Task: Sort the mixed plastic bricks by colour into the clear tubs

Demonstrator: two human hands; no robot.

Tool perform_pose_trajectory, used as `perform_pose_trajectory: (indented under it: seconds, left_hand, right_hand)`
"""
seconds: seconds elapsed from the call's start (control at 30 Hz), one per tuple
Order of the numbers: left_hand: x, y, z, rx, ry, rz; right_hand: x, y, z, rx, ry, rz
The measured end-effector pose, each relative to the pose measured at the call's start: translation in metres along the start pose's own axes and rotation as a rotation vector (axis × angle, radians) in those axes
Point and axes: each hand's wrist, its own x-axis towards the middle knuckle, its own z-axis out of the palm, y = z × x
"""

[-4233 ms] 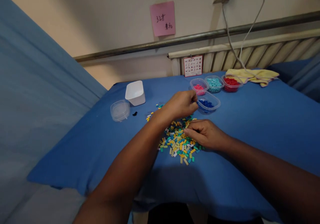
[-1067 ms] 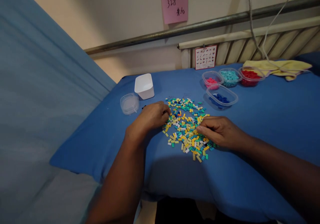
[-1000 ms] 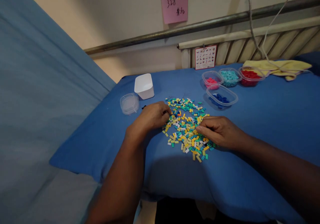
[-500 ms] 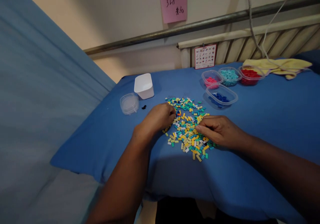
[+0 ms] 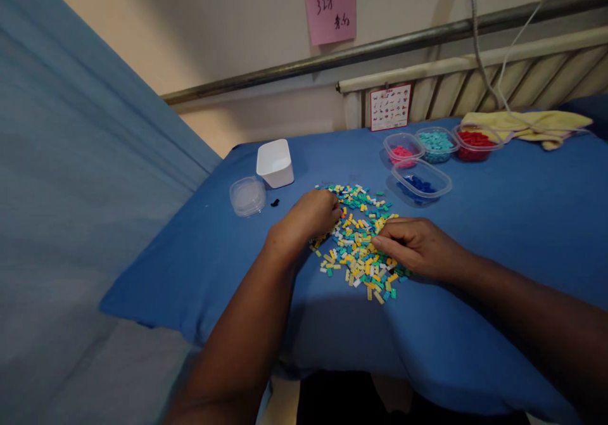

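Observation:
A loose heap of small toy building bricks [image 5: 356,247], mostly yellow, green, teal and white, is spread over the blue sheet [image 5: 199,254]. My left hand [image 5: 319,213] is at the heap's upper left, fingers curled down among the bricks; its fingertips are hidden, and what they pinch cannot be made out. On the right side of the heap rests my right hand [image 5: 413,244], thumb and fingers pressed together over the bricks. Whether a brick is between them is hidden.
Clear tubs hold pink bricks [image 5: 401,152], turquoise bricks [image 5: 436,141], red bricks [image 5: 475,141] and dark blue bricks [image 5: 418,185]. Left of the heap are a white box [image 5: 275,164], a clear lid-like container [image 5: 247,197] and black pieces [image 5: 275,202]. A yellow cloth [image 5: 527,124] lies behind.
My left hand has shifted slightly right and farther over the heap, covering the blue and orange bricks by its fingers. The right hand has stayed nearly still.

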Motion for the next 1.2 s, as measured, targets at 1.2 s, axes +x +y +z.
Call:
perform_pose_trajectory:
  seconds: [1.2]
  left_hand:
    - [0.012,-0.025,-0.020,-0.376,0.155,-0.013]
  right_hand:
    - [0.004,0.006,0.004,0.134,0.043,0.005]
